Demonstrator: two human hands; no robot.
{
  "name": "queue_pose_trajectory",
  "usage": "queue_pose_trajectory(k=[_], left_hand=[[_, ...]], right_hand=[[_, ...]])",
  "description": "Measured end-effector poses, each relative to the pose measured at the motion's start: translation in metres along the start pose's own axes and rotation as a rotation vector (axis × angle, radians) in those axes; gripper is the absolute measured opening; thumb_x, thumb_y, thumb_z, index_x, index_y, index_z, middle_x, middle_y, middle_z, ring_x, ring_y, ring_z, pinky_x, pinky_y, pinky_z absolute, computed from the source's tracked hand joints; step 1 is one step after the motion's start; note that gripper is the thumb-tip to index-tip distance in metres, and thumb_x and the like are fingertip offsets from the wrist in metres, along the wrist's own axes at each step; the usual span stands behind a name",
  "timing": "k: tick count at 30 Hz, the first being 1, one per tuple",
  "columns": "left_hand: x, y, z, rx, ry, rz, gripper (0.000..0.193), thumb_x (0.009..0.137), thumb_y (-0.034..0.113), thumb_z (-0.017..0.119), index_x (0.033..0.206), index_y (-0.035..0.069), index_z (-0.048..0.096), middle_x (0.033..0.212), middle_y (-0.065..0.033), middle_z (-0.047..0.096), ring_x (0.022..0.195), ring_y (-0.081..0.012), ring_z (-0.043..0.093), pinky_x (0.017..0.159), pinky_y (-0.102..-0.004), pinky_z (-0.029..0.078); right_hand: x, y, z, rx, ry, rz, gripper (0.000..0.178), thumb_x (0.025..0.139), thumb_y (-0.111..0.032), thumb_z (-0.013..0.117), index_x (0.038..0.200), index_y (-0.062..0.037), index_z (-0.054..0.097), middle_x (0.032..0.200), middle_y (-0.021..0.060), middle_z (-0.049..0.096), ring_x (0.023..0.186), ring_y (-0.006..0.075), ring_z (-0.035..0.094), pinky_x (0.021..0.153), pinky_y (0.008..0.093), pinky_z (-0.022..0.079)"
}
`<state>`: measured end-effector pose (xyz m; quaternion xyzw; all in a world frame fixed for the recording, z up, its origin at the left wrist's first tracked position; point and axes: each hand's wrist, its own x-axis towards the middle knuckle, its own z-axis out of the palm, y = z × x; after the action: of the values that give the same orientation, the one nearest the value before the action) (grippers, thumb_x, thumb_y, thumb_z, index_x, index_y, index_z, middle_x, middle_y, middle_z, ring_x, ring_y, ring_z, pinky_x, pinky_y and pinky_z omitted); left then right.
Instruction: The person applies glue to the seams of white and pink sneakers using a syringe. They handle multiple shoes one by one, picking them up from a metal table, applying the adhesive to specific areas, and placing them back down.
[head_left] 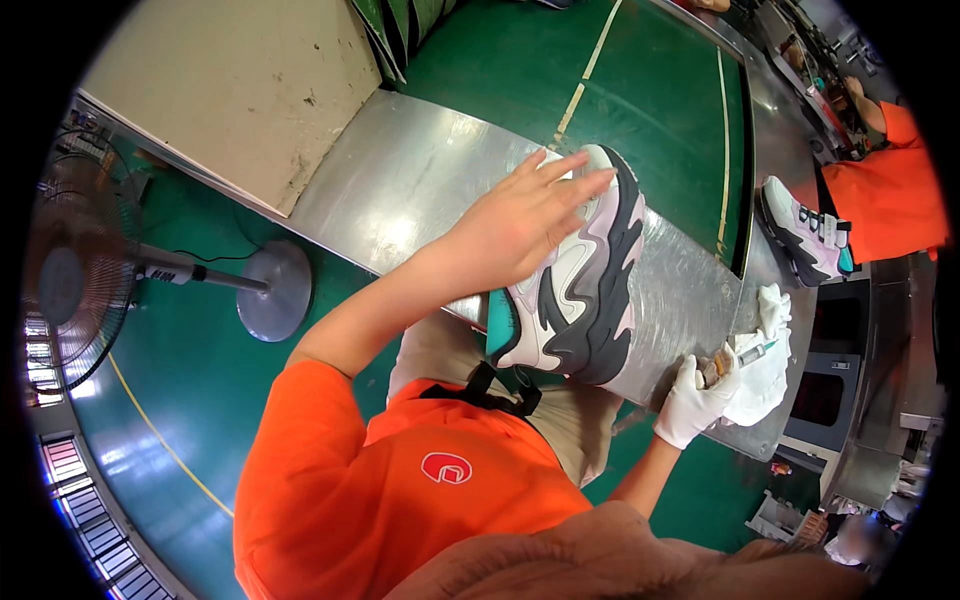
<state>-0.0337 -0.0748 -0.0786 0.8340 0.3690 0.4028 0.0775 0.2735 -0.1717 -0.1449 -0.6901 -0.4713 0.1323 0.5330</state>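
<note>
A chunky sneaker (585,300) in white, dark grey, pale pink and teal stands on its side against the near edge of the metal table (400,180), its sole facing right. My bare left hand (520,225) lies over its upper and toe with fingers stretched, holding it down. My right hand (695,395), in a white glove, rests on the table edge to the sneaker's right. It is closed around a small brownish item and a thin pen-like tool (757,350) with a teal tip. A white cloth (772,375) lies just beyond that hand.
A second sneaker (800,235) of the same kind lies on the metal line at the right, near a co-worker in an orange top (890,195). A standing fan (70,270) with a round base (275,290) is on the green floor at left.
</note>
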Motion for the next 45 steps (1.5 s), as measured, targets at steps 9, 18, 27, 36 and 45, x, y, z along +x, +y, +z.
queue_pose_trajectory(k=[9, 18, 27, 36, 45], left_hand=[[-0.003, 0.005, 0.006, 0.236, 0.03, 0.24, 0.047, 0.084, 0.007, 0.063, 0.129, 0.001, 0.05, 0.123, -0.0062, 0.061, 0.123, -0.0258, 0.053, 0.106, -0.056, 0.032], [-0.005, 0.009, 0.014, 0.154, 0.103, 0.209, 0.052, 0.081, 0.002, 0.065, 0.129, -0.004, 0.048, 0.116, -0.0128, 0.064, 0.116, -0.0256, 0.058, 0.105, -0.0509, 0.037], [-0.008, 0.005, 0.012, 0.035, 0.129, 0.203, 0.05, 0.079, -0.002, 0.065, 0.127, -0.005, 0.05, 0.114, -0.0136, 0.065, 0.114, -0.0275, 0.059, 0.104, -0.0502, 0.039], [-0.004, 0.008, 0.01, -0.023, 0.117, 0.121, 0.054, 0.081, -0.002, 0.063, 0.132, -0.002, 0.045, 0.118, -0.0108, 0.063, 0.117, -0.0279, 0.057, 0.106, -0.05, 0.036], [-0.015, -0.003, -0.002, -0.338, 0.095, -0.114, 0.04, 0.094, 0.007, 0.052, 0.132, 0.0, 0.043, 0.108, -0.0096, 0.064, 0.102, -0.0242, 0.062, 0.103, -0.0423, 0.039]], right_hand=[[0.003, 0.008, -0.001, -0.119, 0.02, -0.087, 0.047, 0.079, 0.005, 0.065, 0.123, -0.0015, 0.049, 0.114, 0.0104, 0.052, 0.096, 0.019, 0.056, 0.085, 0.029, 0.047], [0.002, 0.004, -0.001, -0.085, -0.003, -0.019, 0.047, 0.079, 0.006, 0.065, 0.123, -0.0014, 0.05, 0.113, 0.0088, 0.052, 0.095, 0.0158, 0.055, 0.083, 0.0273, 0.047], [0.002, 0.0, 0.0, -0.127, 0.016, -0.071, 0.047, 0.079, 0.007, 0.065, 0.123, -0.0007, 0.05, 0.114, 0.0096, 0.053, 0.097, 0.0172, 0.055, 0.087, 0.0282, 0.046], [0.001, 0.001, 0.0, -0.1, 0.009, -0.079, 0.047, 0.079, 0.007, 0.065, 0.123, -0.0008, 0.05, 0.113, 0.0092, 0.053, 0.096, 0.0171, 0.056, 0.085, 0.0279, 0.047], [0.001, 0.006, -0.003, -0.028, -0.006, 0.0, 0.048, 0.079, 0.007, 0.065, 0.124, -0.0011, 0.049, 0.112, 0.0093, 0.053, 0.091, 0.0158, 0.056, 0.082, 0.0273, 0.047]])
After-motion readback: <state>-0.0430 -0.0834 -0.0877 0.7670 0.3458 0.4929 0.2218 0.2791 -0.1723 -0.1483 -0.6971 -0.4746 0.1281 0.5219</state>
